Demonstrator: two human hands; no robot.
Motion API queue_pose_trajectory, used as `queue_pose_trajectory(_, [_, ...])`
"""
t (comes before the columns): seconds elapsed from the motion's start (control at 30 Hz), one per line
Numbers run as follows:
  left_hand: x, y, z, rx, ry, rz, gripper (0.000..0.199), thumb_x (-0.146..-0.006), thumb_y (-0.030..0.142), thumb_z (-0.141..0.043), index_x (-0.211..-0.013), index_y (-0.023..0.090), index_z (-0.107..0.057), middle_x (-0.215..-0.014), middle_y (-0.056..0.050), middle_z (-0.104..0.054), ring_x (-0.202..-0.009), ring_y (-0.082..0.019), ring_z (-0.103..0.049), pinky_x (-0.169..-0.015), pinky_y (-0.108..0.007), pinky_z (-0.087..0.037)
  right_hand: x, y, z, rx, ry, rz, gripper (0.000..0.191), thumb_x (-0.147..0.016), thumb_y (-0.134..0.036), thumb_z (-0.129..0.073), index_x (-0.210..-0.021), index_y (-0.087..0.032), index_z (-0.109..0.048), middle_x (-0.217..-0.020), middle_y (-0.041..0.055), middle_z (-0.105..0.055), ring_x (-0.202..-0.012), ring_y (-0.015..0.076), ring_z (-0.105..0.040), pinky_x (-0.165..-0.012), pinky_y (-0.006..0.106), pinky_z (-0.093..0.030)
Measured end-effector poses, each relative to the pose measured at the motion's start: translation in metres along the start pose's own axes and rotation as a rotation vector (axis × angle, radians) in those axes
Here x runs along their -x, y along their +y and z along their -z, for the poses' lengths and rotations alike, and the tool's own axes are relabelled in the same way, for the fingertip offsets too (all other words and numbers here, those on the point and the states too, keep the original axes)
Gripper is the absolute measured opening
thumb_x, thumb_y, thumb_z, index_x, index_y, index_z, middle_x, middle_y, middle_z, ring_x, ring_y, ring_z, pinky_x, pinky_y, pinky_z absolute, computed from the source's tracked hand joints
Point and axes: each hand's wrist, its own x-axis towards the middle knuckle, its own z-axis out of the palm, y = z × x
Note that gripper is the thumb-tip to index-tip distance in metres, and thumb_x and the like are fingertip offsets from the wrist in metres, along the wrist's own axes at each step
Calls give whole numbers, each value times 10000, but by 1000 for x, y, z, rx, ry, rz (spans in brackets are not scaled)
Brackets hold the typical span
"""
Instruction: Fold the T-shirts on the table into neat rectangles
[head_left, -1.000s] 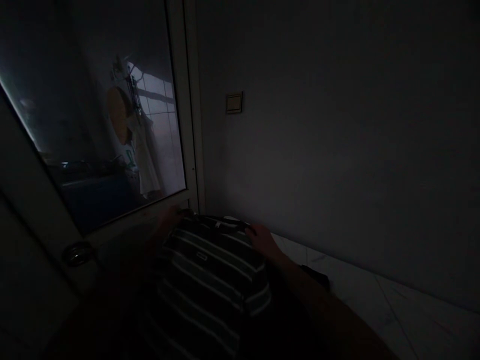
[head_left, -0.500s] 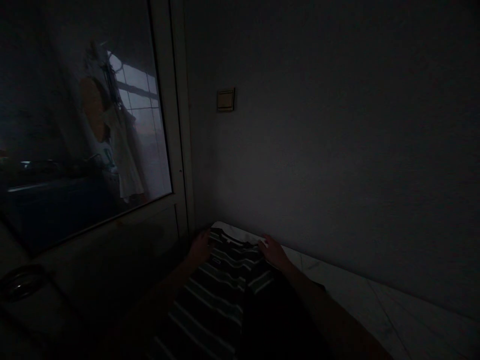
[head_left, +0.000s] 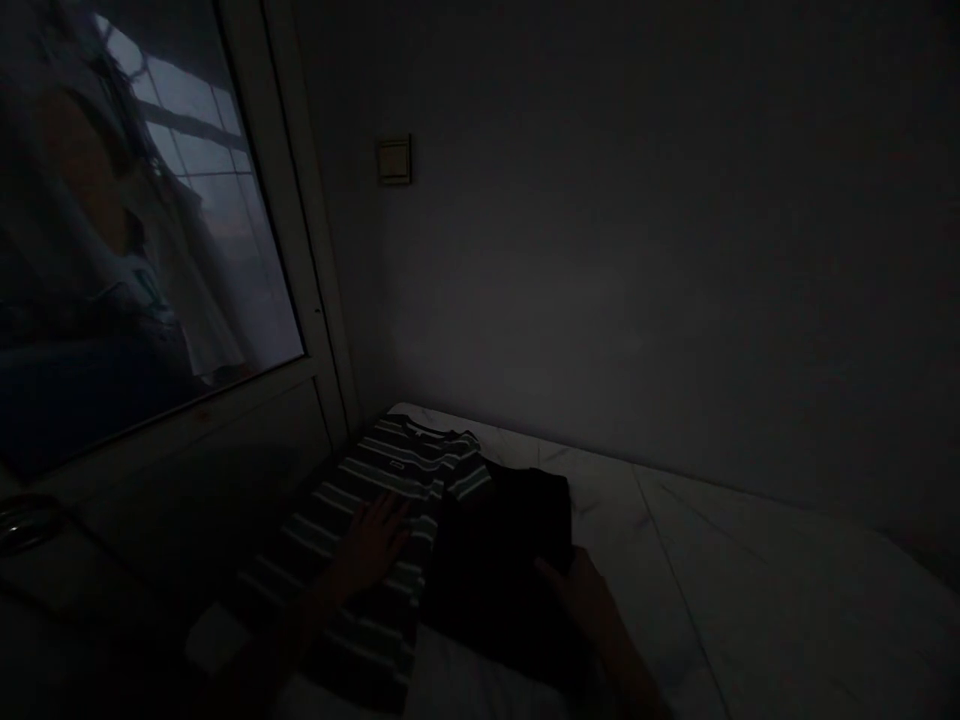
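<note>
A short-sleeved T-shirt with dark and grey-green bands and pale thin stripes lies spread flat, its collar toward the wall. My left hand rests on its front, fingers outstretched. Beside the shirt, partly under its sleeve, is a black piece of clothing; its kind is too dark to make out. At that garment's right edge is my right hand, thumb over the cloth and apart from the fingers. The dim light hides the fingertips' exact contact.
Both garments lie on a white marble-patterned surface that meets a grey wall. A light switch is on the wall. To the left stands a door with a reflecting glass pane and a metal handle.
Both hands have left the T-shirt's shoulders. My left hand moved down onto the shirt's front, my right hand to the black garment's edge. The view shifted right and down.
</note>
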Motion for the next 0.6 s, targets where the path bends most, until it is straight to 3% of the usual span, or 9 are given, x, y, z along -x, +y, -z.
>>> queue_pose_trajectory(0.07, [-3,2,3,-7,-31,12,511,-1028,444,-382,-1496,274,-495,-1584,-120,-441,-1471,-330,-385,-1163,-597,-328,0,-8,8,-35,23,-2,345,-866,-533,-504,-1070,-260,-555,-1040,139,-764,-980,321,-741,-816,434,-577])
queue_pose_trajectory(0.13, [-4,2,4,-6,-45,21,505,-1023,438,-395,-1486,273,-508,-1582,-113,-446,-1477,-319,-376,-1168,-579,-324,4,-1,22,-70,38,-19,347,-870,-507,-496,-1109,-259,-538,-1089,133,-757,-1030,301,-728,-871,421,-564])
queue_pose_trajectory(0.27, [0,-2,6,10,-51,30,514,-1000,450,-450,-1480,278,-512,-1591,-112,-434,-1473,-310,-384,-1182,-564,-300,27,54,56,-33,100,-157,502,-879,-487,-483,-1235,-136,-518,-1212,202,-707,-1116,304,-696,-914,399,-544])
queue_pose_trajectory(0.4, [-10,8,12,30,-76,66,521,-971,434,-508,-1457,247,-532,-1556,-135,-480,-1445,-330,-414,-1157,-571,-336,43,112,95,85,-7,-200,585,-896,-510,-497,-1308,-96,-523,-1186,202,-716,-1070,316,-707,-882,401,-539])
queue_pose_trajectory(0.5, [-43,50,20,107,7,-14,455,-984,396,-488,-1389,215,-586,-1435,-142,-591,-1358,-303,-507,-1133,-496,-394,32,117,120,283,75,-156,652,-926,-469,-502,-1414,-37,-473,-1247,245,-677,-1131,339,-671,-943,427,-506])
queue_pose_trajectory(0.6, [-92,120,28,234,31,-212,409,-988,341,-491,-1370,230,-585,-1389,-111,-620,-1305,-262,-541,-1121,-444,-417,5,95,134,420,161,10,550,-956,-366,-501,-1410,-56,-529,-1265,238,-667,-1163,317,-642,-1003,398,-466])
